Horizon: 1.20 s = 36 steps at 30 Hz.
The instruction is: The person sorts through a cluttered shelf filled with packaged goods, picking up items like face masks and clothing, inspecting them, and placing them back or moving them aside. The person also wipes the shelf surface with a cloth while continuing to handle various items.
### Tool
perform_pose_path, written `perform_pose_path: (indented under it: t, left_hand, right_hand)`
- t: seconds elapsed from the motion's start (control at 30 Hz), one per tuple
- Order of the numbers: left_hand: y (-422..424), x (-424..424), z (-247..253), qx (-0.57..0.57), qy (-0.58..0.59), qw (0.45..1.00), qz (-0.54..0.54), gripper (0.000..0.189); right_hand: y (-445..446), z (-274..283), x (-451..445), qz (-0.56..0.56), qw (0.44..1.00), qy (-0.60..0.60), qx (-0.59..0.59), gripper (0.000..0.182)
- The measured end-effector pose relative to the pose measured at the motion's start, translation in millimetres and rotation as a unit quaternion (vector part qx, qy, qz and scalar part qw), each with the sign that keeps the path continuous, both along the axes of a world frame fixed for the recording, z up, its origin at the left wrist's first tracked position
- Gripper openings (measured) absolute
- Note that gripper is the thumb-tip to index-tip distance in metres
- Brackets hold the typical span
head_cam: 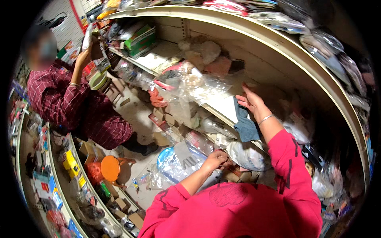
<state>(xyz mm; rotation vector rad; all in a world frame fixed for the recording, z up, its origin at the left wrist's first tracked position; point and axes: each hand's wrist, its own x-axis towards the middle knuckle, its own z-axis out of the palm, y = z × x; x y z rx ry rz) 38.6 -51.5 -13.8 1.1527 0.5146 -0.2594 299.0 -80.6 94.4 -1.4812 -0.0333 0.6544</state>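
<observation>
My right hand [251, 100] is raised over the white shelf [223, 112], its fingers apart and nothing in it. A blue-grey cloth [247, 126] hangs over the shelf's front edge just below that hand, beside the wrist with a metal bangle. Clear plastic bags [205, 86] lie heaped on the shelf to the left. Lower down, my left hand [216, 162] has its fingers curled near the white plastic bag [245, 156]; whether it grips something is hidden. Below and left of it stands a large clear plastic bag with blue parts and grey contents [181, 160].
At the left, a person in a maroon checked garment [59, 95] holds up a white packet [87, 37]. An orange stool [110, 168] stands in the aisle. A green box [140, 41] sits at the shelf's far end. Packed shelves curve along both sides.
</observation>
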Motion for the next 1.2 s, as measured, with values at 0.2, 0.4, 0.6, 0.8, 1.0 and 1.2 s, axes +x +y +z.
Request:
perform_pose_path:
  t: [0.2, 0.4, 0.6, 0.8, 1.0, 1.2]
  left_hand:
    - [56, 2, -10, 0.109, -0.047, 0.982, 0.149, 0.021]
    - [106, 45, 51, 0.469, -0.196, 0.807, 0.301, 0.044]
    - [105, 138, 99, 0.756, -0.162, 0.633, 0.019, 0.09]
    - [156, 189, 58, 0.724, 0.042, 0.681, 0.097, 0.038]
    - [234, 215, 55, 0.553, 0.02, 0.77, 0.318, 0.04]
    - [268, 216, 25, 0.219, -0.083, 0.856, 0.462, 0.032]
  right_hand:
    - [44, -30, 40, -0.043, 0.99, 0.014, 0.136, 0.027]
    - [18, -26, -3, 0.088, 0.99, 0.05, 0.094, 0.018]
    - [3, -42, -8, 0.234, 0.898, -0.362, -0.086, 0.033]
    - [-25, -21, -38, 0.271, 0.622, -0.623, -0.389, 0.047]
    - [-25, -12, -15, 0.347, 0.594, -0.571, -0.448, 0.029]
    - [6, 8, 42, 0.263, 0.607, -0.6, -0.45, 0.019]
